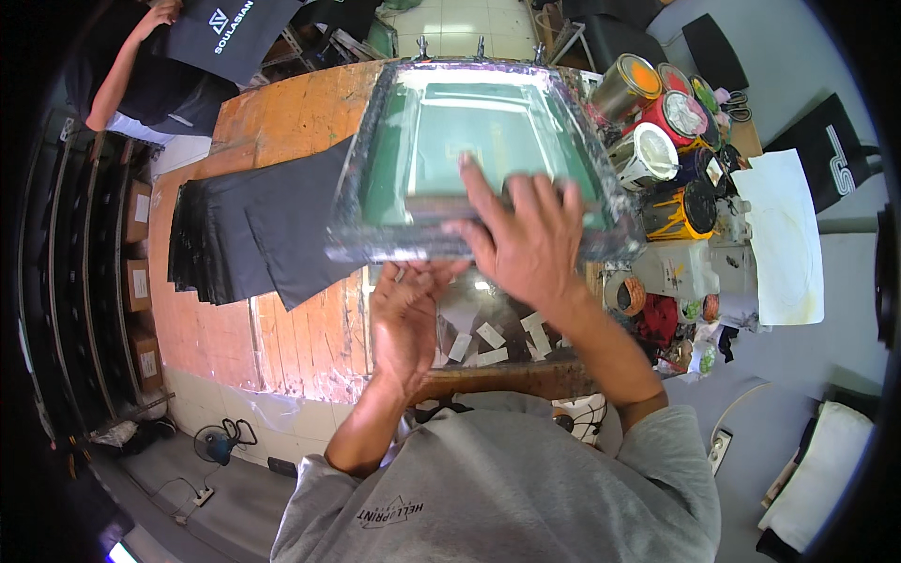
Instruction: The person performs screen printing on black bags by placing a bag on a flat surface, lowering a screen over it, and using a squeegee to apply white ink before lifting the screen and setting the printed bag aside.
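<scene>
Head camera looks down on you at a wooden bench (pixel 206 328), with a framed screen (pixel 375 242) set in front of you, near the middle of the bench. Its green mesh (pixel 497 113) faces up inside a dark, paint-stained border, and three metal clamps (pixel 481 47) stand along its far edge.

Your right hand (pixel 535 220) is over the near half of the mesh, blurred, pinching a brownish bar (pixel 441 203) with the thumb on the near side and the fingers across it; your index finger reaches out past the bar toward the far side. Your left hand (pixel 402 305) is at the near edge of the frame, fingers bent and their tips partly hidden by it, so you cannot tell how firmly they close there.

Left of the screen lies an overlapping pile of black sheets (pixel 282 216). Small white slips (pixel 491 335) lie on the near side, between your forearms. To the right you have open paint cans (pixel 638 75), a white tub (pixel 654 155) and a large white sheet (pixel 788 239). Far left, another person (pixel 111 89) holds a black bag (pixel 202 42).
</scene>
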Action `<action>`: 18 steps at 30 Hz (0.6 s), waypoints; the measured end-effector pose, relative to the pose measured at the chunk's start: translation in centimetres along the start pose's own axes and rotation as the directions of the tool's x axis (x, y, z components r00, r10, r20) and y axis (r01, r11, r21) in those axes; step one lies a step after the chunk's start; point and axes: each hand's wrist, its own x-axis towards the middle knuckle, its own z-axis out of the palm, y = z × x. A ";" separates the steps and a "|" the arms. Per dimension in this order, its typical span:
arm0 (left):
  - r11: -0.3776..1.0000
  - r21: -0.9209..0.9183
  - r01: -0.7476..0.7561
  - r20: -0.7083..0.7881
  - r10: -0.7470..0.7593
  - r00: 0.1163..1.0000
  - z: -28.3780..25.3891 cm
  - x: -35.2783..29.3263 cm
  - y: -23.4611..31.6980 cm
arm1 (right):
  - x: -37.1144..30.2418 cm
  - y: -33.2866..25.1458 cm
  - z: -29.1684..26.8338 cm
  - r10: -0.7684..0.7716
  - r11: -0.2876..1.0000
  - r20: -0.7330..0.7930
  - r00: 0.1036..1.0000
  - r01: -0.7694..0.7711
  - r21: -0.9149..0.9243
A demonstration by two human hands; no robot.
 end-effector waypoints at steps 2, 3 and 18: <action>0.996 0.046 -0.077 0.101 0.072 0.992 0.3 2.5 1.3 | 2.4 2.2 0.1 -0.005 1.000 -0.002 1.000 0.005 -0.005; 0.993 0.037 -0.110 0.162 0.102 0.982 -0.2 4.1 2.0 | 3.7 3.3 0.4 -0.010 1.000 -0.021 1.000 0.010 0.009; 0.070 0.991 0.111 -0.129 0.390 0.912 -14.8 18.7 -4.0 | 20.2 7.9 -5.1 0.149 0.962 0.349 0.925 -0.217 0.167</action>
